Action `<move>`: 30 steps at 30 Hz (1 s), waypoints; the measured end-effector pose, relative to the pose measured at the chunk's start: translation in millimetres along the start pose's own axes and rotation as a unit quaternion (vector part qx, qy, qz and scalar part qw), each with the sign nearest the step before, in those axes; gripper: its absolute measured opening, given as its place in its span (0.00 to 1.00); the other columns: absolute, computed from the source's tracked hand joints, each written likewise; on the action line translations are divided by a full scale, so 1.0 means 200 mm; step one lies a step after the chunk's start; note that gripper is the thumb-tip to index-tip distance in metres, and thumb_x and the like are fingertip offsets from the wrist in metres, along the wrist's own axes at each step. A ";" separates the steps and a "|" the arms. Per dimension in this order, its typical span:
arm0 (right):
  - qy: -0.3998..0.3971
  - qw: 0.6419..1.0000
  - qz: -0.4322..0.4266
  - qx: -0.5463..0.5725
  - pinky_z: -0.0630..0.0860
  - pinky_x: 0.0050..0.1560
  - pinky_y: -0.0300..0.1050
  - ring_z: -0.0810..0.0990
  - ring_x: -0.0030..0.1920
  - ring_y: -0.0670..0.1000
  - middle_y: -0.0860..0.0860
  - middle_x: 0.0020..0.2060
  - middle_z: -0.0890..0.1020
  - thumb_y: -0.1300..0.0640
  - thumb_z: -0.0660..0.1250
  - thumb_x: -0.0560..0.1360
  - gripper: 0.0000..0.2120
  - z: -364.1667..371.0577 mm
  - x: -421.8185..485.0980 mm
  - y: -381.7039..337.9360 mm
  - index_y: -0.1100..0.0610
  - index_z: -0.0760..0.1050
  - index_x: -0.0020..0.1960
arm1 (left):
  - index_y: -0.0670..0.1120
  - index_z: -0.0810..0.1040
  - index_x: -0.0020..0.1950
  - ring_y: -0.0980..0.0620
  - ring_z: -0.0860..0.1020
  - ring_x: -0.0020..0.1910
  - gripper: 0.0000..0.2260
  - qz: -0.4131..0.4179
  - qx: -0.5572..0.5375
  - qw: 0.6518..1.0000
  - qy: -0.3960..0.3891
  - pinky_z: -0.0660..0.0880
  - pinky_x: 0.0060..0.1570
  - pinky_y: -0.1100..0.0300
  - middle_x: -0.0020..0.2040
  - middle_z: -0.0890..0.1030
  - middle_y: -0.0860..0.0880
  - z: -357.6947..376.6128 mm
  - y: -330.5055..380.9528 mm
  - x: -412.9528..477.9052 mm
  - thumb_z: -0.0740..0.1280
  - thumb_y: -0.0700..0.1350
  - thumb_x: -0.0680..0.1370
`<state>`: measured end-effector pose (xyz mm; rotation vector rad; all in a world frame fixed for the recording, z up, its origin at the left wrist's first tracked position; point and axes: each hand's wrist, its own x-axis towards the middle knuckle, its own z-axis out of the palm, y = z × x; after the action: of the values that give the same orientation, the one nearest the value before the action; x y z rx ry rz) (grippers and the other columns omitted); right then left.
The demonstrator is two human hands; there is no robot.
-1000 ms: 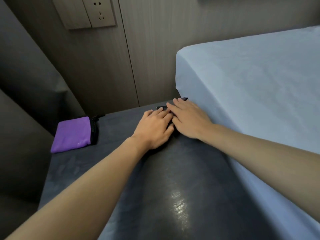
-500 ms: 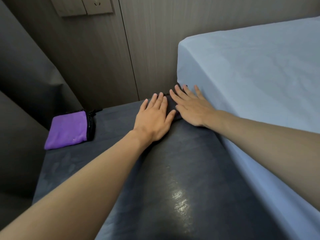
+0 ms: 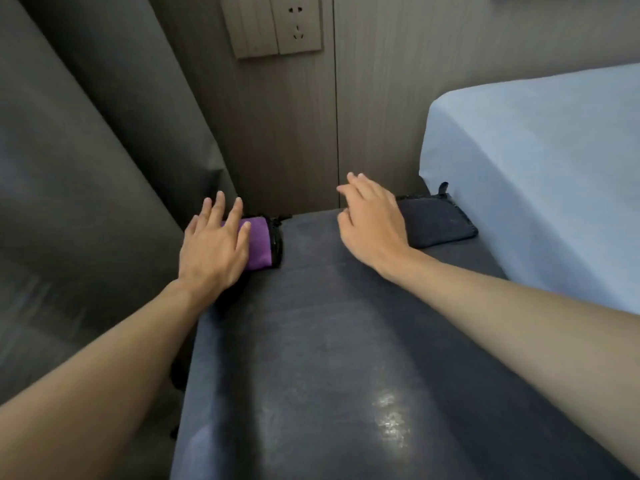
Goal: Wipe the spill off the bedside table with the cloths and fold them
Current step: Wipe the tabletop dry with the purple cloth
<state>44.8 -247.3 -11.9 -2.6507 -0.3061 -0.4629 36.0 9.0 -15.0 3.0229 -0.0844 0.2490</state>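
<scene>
Step in hand: I am judging the wiping done and the folding nearly so; both cloths are lying as small folded packets at the far edge of the tabletop (image 3: 329, 341), and I am seeing no clear wet patch, only a sheen near me.
Left hand (image 3: 214, 247): I am holding it wide, fingers spread and flat, over the near-left part of the purple cloth (image 3: 259, 242); it is gripping nothing, and I cannot tell whether the palm is pressing or just hovering.
Purple cloth: it is lying partly under my left fingers, its black-trimmed edge showing just to the right of them.
Right hand (image 3: 372, 223): I am carrying it open and loose, fingers slightly curled, holding nothing, raised a little off the tabletop by the look of it.
Dark cloth (image 3: 436, 221): it is sitting just to the right of my right hand, against the bed (image 3: 536, 168), a small loop sticking up at its far corner.
Next move: I am expecting to flatten and square the purple packet, which calls for light, even pressure so the fold is not sliding open.
</scene>
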 end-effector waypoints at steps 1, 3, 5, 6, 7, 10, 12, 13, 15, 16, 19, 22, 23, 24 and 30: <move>-0.030 0.999 -0.009 0.005 0.53 0.78 0.51 0.58 0.80 0.54 0.56 0.79 0.63 0.55 0.57 0.82 0.23 0.06 0.02 -0.09 0.58 0.67 0.76 | 0.48 0.55 0.81 0.42 0.50 0.81 0.26 0.000 -0.001 1.000 -0.007 0.51 0.78 0.45 0.82 0.52 0.42 0.00 -0.04 -0.02 0.48 0.55 0.85; -0.089 0.996 -0.019 0.008 0.47 0.80 0.49 0.51 0.81 0.53 0.55 0.81 0.57 0.51 0.53 0.84 0.26 0.18 0.06 -0.27 0.59 0.59 0.80 | 0.48 0.53 0.81 0.44 0.47 0.81 0.27 0.007 0.008 1.000 -0.016 0.48 0.78 0.47 0.82 0.50 0.44 0.01 -0.10 -0.04 0.45 0.57 0.84; -0.144 0.989 -0.027 0.011 0.42 0.80 0.49 0.45 0.82 0.52 0.55 0.82 0.50 0.46 0.47 0.85 0.29 0.30 0.08 -0.41 0.59 0.51 0.82 | 0.47 0.49 0.82 0.47 0.44 0.81 0.30 0.008 0.005 0.999 -0.037 0.45 0.78 0.48 0.82 0.47 0.46 0.03 -0.14 -0.05 0.40 0.59 0.83; -0.168 0.985 -0.035 0.011 0.40 0.80 0.49 0.43 0.82 0.52 0.54 0.82 0.48 0.46 0.45 0.86 0.29 0.35 0.08 -0.47 0.59 0.48 0.82 | 0.46 0.47 0.81 0.49 0.42 0.81 0.31 0.008 -0.003 0.999 -0.052 0.43 0.78 0.50 0.82 0.46 0.47 0.04 -0.15 -0.05 0.38 0.60 0.82; -0.188 0.981 -0.045 0.006 0.38 0.79 0.49 0.41 0.81 0.52 0.54 0.82 0.46 0.46 0.43 0.85 0.29 0.39 0.08 -0.52 0.59 0.46 0.82 | 0.46 0.45 0.81 0.51 0.41 0.80 0.31 0.009 -0.012 0.998 -0.069 0.41 0.78 0.51 0.82 0.44 0.48 0.05 -0.17 -0.05 0.37 0.60 0.82; -0.233 0.970 -0.058 -0.039 0.35 0.78 0.50 0.37 0.81 0.51 0.54 0.82 0.42 0.49 0.40 0.85 0.28 0.50 0.09 -0.61 0.60 0.41 0.82 | 0.45 0.42 0.80 0.54 0.38 0.79 0.27 0.014 -0.047 0.992 -0.115 0.37 0.77 0.54 0.82 0.41 0.48 0.10 -0.23 -0.04 0.39 0.56 0.84; -0.244 0.964 -0.054 -0.086 0.32 0.77 0.52 0.35 0.80 0.51 0.54 0.82 0.40 0.50 0.40 0.85 0.29 0.53 0.10 -0.62 0.60 0.38 0.81 | 0.47 0.42 0.81 0.56 0.37 0.79 0.27 0.032 -0.069 0.989 -0.123 0.37 0.78 0.53 0.82 0.41 0.50 0.13 -0.24 -0.03 0.39 0.57 0.84; -0.246 0.962 -0.055 -0.106 0.31 0.77 0.53 0.34 0.80 0.52 0.54 0.82 0.39 0.50 0.41 0.85 0.29 0.54 0.10 -0.62 0.60 0.37 0.81 | 0.48 0.42 0.81 0.56 0.37 0.79 0.27 0.042 -0.079 0.989 -0.121 0.37 0.78 0.53 0.82 0.41 0.50 0.14 -0.24 -0.03 0.39 0.58 0.84; -0.245 0.959 -0.059 -0.128 0.30 0.77 0.54 0.33 0.80 0.52 0.55 0.81 0.38 0.51 0.41 0.84 0.29 0.55 0.09 -0.61 0.59 0.36 0.81 | 0.49 0.43 0.81 0.56 0.36 0.79 0.29 0.050 -0.090 0.988 -0.115 0.36 0.78 0.53 0.82 0.41 0.50 0.16 -0.21 -0.01 0.37 0.60 0.83; -0.244 0.959 -0.062 -0.131 0.30 0.77 0.55 0.33 0.80 0.53 0.55 0.81 0.38 0.51 0.41 0.84 0.30 0.55 0.09 -0.60 0.59 0.35 0.81 | 0.50 0.42 0.81 0.56 0.36 0.79 0.31 0.050 -0.088 0.989 -0.111 0.36 0.77 0.52 0.82 0.41 0.50 0.17 -0.20 0.00 0.36 0.62 0.81; -0.244 0.960 -0.073 -0.115 0.32 0.78 0.55 0.34 0.80 0.52 0.54 0.82 0.40 0.50 0.41 0.83 0.30 0.54 0.09 -0.56 0.59 0.37 0.81 | 0.49 0.43 0.81 0.55 0.36 0.79 0.39 0.043 -0.072 0.991 -0.101 0.36 0.77 0.51 0.82 0.41 0.50 0.18 -0.18 0.00 0.31 0.68 0.74; -0.246 0.960 -0.085 -0.100 0.34 0.79 0.56 0.36 0.81 0.50 0.53 0.82 0.41 0.48 0.42 0.84 0.30 0.54 0.10 -0.54 0.58 0.38 0.82 | 0.49 0.43 0.81 0.54 0.38 0.79 0.42 0.026 -0.042 0.992 -0.113 0.36 0.78 0.49 0.82 0.42 0.49 0.18 -0.17 0.00 0.30 0.70 0.72; -0.246 0.960 -0.088 -0.097 0.34 0.79 0.56 0.36 0.81 0.50 0.52 0.82 0.42 0.47 0.41 0.84 0.30 0.54 0.10 -0.53 0.57 0.38 0.82 | 0.48 0.42 0.81 0.54 0.38 0.79 0.43 0.019 -0.033 0.992 -0.119 0.36 0.78 0.49 0.82 0.42 0.48 0.18 -0.16 0.00 0.30 0.70 0.72; -0.246 0.960 -0.091 -0.096 0.34 0.79 0.56 0.36 0.81 0.50 0.52 0.82 0.42 0.47 0.41 0.85 0.29 0.54 0.10 -0.52 0.56 0.39 0.82 | 0.48 0.42 0.81 0.53 0.38 0.80 0.43 0.013 -0.028 0.992 -0.124 0.36 0.78 0.49 0.82 0.42 0.48 0.17 -0.15 0.00 0.30 0.70 0.71; -0.258 0.953 -0.119 -0.105 0.32 0.78 0.58 0.35 0.80 0.48 0.48 0.82 0.42 0.47 0.40 0.85 0.27 0.50 0.12 -0.43 0.52 0.38 0.82 | 0.43 0.42 0.81 0.48 0.39 0.80 0.48 -0.017 -0.041 0.991 -0.128 0.38 0.78 0.50 0.82 0.41 0.43 0.18 -0.04 0.00 0.29 0.72 0.69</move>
<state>68.6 -123.4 -55.8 -2.9226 -0.7778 0.1517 41.7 13.9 -50.7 2.9540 -0.0617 -0.1446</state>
